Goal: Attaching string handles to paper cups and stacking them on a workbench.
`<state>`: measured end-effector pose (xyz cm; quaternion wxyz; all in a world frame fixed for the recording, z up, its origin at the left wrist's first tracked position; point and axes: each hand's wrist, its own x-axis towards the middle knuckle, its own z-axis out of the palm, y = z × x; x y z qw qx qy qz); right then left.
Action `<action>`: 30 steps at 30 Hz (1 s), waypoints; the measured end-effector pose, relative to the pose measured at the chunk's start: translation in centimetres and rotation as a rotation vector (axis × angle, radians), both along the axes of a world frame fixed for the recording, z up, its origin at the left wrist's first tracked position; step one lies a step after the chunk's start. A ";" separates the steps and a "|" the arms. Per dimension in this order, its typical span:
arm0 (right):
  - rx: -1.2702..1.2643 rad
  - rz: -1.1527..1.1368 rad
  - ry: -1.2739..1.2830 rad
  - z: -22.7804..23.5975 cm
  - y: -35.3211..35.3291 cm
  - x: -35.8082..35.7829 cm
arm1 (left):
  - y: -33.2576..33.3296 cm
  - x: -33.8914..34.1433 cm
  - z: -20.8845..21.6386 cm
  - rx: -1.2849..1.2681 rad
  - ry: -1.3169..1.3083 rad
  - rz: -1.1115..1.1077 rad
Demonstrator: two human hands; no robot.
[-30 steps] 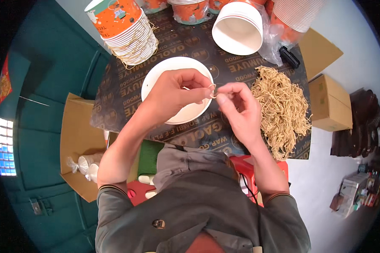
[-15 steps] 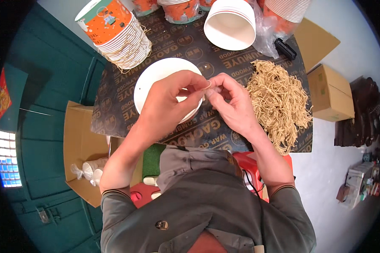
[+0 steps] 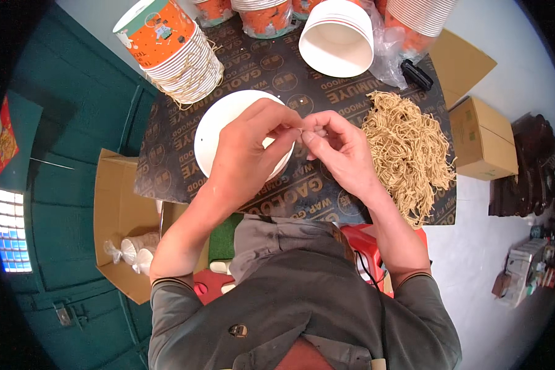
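My left hand [image 3: 243,151] and my right hand [image 3: 339,151] meet fingertip to fingertip, thumbs and forefingers pinched together. Between them is something small and pale that I cannot make out. Under the left hand is a round white paper tub [image 3: 211,132] on the dark table, partly covered by that hand. To the right of my right hand lies a loose heap of tan cords [image 3: 410,148]. At the far left leans a stack of orange and white paper tubs [image 3: 160,43], with tan cords draped round its rims.
A row of orange tubs [image 3: 265,20] and white tubs on their side [image 3: 336,40] line the table's far edge. A black object [image 3: 417,74] lies beside clear plastic wrap [image 3: 385,58]. Cardboard boxes stand left [image 3: 120,216] and right [image 3: 484,139] of the table [image 3: 314,191].
The fingertips have come slightly closer together, and the thin pale loop seen between them earlier no longer shows. The view has shifted slightly; the tubs and cords stay put.
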<state>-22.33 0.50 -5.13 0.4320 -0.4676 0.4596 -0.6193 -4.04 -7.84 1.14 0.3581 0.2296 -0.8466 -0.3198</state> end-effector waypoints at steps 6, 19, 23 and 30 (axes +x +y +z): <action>-0.040 0.001 0.194 0.4 -0.4 -0.5 | -0.6 0.5 0.4 0.331 0.003 -0.048; -0.526 0.336 0.906 14.3 -8.9 0.5 | -1.9 0.3 1.3 0.828 -0.055 -0.090; -0.408 0.237 0.962 13.2 -9.3 -2.0 | -1.8 0.4 1.3 0.937 0.023 -0.154; 0.288 0.323 0.288 6.3 -1.1 -4.5 | -2.4 1.3 -0.4 0.857 0.084 -0.200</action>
